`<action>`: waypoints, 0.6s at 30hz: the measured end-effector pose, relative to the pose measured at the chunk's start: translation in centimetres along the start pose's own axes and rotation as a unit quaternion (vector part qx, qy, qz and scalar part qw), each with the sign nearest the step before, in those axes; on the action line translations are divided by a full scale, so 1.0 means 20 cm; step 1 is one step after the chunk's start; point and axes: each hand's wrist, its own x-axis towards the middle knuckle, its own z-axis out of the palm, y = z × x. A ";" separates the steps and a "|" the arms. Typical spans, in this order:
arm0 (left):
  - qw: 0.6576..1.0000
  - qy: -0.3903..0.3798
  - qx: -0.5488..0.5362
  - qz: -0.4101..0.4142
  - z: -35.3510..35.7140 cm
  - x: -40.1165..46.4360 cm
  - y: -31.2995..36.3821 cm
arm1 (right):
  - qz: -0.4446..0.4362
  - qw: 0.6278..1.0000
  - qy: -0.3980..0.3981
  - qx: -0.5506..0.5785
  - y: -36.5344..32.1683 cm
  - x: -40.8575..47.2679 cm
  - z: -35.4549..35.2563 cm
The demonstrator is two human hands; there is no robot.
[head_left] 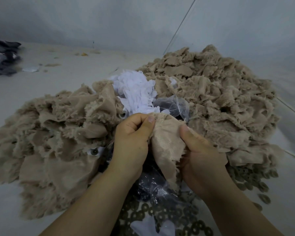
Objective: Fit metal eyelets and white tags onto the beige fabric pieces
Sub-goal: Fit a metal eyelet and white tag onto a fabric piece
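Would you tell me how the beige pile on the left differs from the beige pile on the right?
The left beige pile lies lower and spreads flatter; the right beige pile is heaped higher and reaches further back. The left pile shows a fitted eyelet on white backing; in the right pile none is plainly visible. The white tags sit between them. Both are frayed beige fabric pieces, like the piece held by the left hand and right hand.

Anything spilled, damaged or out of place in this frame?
Ring-shaped eyelets lie scattered loose over the surface near the person, beside a crumpled clear plastic bag, as if spilled from it. Both hands grip one beige fabric piece; its frayed edges match the piles.
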 end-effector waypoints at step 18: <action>0.997 -0.077 0.018 0.015 0.00 -0.01 -0.02 | 0.055 0.997 -0.001 -0.049 -0.03 -0.02 0.00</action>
